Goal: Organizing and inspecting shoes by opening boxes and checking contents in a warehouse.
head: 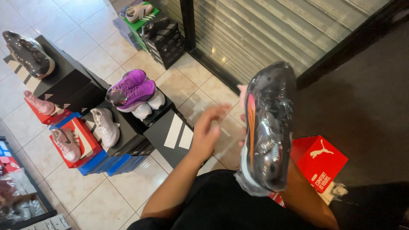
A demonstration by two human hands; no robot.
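Clear plastic wrap is glinting over the dark sneaker that is standing in the right-centre of the frame, its long axis running nearly vertical, one end up near the shutter and the other down near the person's lap. An orange stripe is running along its left flank. The right hand is sitting almost wholly behind the shoe; only pale fingertips are peeking out at its left edge, so it appears to be gripping the shoe from the far side, though the hold itself cannot be told for certain. The left hand is hovering just left of the shoe, blurred, fingers loosely spread and closed on nothing, apart from the wrap. The shoe is thus lying to the right of the free hand, with its striped side facing it. A red shoebox is lying at the lower right, partly behind the shoe. Purple sneakers are resting on black boxes left of centre, well apart from both hands.
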